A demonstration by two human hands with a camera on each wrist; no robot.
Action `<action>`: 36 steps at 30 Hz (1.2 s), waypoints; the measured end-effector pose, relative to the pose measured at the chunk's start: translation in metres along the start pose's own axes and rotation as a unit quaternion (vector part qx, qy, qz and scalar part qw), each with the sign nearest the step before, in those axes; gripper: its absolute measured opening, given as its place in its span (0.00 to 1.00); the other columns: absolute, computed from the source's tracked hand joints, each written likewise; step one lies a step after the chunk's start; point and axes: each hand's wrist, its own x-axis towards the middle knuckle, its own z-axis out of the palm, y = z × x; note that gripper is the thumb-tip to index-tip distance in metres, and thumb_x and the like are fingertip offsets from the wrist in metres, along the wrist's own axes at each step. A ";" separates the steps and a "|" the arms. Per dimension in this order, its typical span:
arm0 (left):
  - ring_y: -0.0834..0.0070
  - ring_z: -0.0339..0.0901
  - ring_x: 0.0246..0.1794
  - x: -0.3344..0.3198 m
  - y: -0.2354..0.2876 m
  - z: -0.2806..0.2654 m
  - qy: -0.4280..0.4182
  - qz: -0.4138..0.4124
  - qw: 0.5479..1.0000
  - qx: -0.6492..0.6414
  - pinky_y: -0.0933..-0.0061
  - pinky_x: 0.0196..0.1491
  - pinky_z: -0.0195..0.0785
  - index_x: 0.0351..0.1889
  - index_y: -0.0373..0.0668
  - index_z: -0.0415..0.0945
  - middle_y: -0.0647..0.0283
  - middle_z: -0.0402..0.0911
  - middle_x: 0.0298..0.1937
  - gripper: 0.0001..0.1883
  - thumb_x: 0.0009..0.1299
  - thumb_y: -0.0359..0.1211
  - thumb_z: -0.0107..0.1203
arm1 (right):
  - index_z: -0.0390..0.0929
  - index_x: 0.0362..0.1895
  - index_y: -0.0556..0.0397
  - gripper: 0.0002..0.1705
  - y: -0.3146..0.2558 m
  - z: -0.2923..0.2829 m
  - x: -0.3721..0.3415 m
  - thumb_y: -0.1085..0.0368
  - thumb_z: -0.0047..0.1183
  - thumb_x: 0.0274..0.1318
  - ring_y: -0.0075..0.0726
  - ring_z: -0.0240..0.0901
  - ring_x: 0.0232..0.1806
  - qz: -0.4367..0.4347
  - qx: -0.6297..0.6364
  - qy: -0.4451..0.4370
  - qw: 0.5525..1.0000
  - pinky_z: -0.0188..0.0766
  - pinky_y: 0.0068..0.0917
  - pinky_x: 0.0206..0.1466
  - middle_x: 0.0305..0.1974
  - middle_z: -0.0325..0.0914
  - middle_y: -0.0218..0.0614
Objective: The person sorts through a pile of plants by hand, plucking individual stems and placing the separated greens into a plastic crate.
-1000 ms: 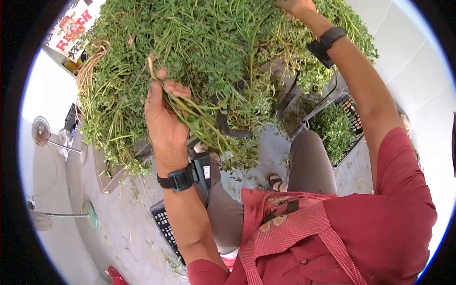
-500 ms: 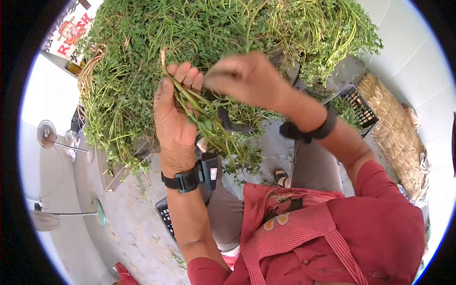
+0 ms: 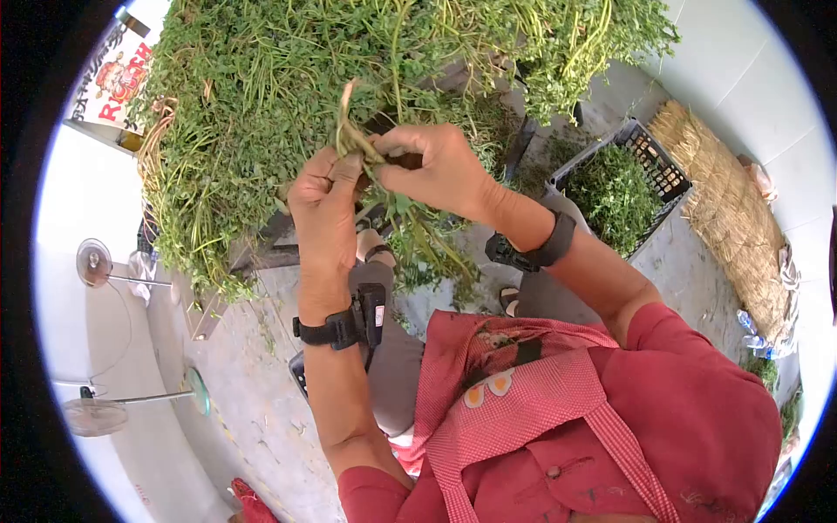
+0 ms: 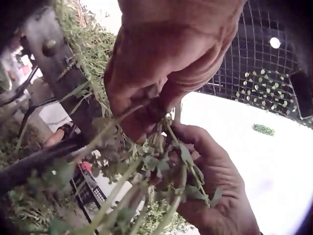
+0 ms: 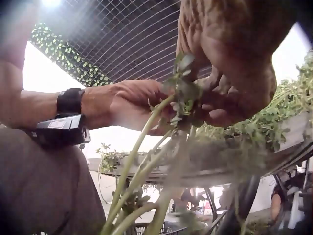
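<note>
In the head view, my left hand (image 3: 327, 209) pinches a bunch of green leafy stems (image 3: 357, 138) near its pale root end, which points up and away. My right hand (image 3: 449, 174) meets it from the right, thumb and fingers pinching the same stems just beside the left fingertips. The bunch's leafy ends hang below both hands. From the right wrist, several thick stems trail down under the joined fingers, and leaves cover part of the fingertips. A large heap of the same greens (image 3: 253, 87) lies on the table beyond the hands.
A black crate (image 3: 671, 187) with cut greens stands on the floor at right, beside a straw bundle (image 3: 728, 218). Fans (image 3: 96, 261) stand at left. A second dark crate (image 3: 297, 373) is partly hidden by the left arm. The table's edge (image 3: 279, 257) lies just past the knees.
My right hand has come back from the heap's far right to the bunch and now pinches it. The left hand has shifted slightly right with the stems, its fingers curling tighter.
</note>
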 end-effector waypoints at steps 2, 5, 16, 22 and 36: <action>0.86 0.69 0.27 -0.007 -0.009 0.003 0.033 0.009 0.997 0.075 0.83 0.30 0.65 0.41 0.35 0.74 0.68 0.76 0.32 0.08 0.66 0.28 0.52 | 0.77 0.37 0.61 0.13 0.002 -0.007 -0.008 0.71 0.56 0.43 0.17 0.71 0.30 0.013 0.003 -0.015 1.000 0.69 0.19 0.35 0.29 0.78 0.33; 0.89 0.64 0.22 -0.018 -0.003 0.008 0.041 -0.019 0.983 0.177 0.86 0.23 0.59 0.38 0.37 0.75 0.72 0.73 0.28 0.06 0.66 0.28 0.51 | 0.76 0.37 0.61 0.13 0.005 -0.011 -0.017 0.71 0.55 0.43 0.19 0.71 0.31 0.001 -0.025 -0.024 0.999 0.70 0.20 0.35 0.29 0.78 0.34; 0.89 0.60 0.19 -0.046 -0.009 0.021 -0.003 0.065 0.978 0.198 0.86 0.21 0.54 0.40 0.39 0.72 0.71 0.72 0.28 0.07 0.70 0.31 0.45 | 0.76 0.34 0.61 0.14 -0.002 -0.022 -0.045 0.67 0.54 0.39 0.28 0.73 0.26 0.009 0.011 -0.035 0.999 0.70 0.25 0.32 0.25 0.77 0.40; 0.91 0.54 0.17 -0.063 0.014 0.026 -0.036 -0.077 0.983 0.161 0.86 0.16 0.47 0.38 0.43 0.69 0.75 0.62 0.22 0.05 0.68 0.33 0.46 | 0.73 0.40 0.61 0.13 -0.016 -0.028 -0.051 0.70 0.49 0.48 0.18 0.67 0.30 0.054 0.119 -0.110 0.985 0.66 0.19 0.36 0.27 0.73 0.28; 0.48 0.69 0.24 -0.056 0.027 0.024 -0.087 0.264 0.647 0.710 0.57 0.25 0.61 0.30 0.42 0.66 0.48 0.71 0.26 0.07 0.68 0.34 0.45 | 0.72 0.30 0.57 0.19 -0.019 -0.031 -0.062 0.55 0.41 0.64 0.15 0.57 0.16 0.120 0.144 -0.118 0.975 0.55 0.16 0.20 0.15 0.61 0.21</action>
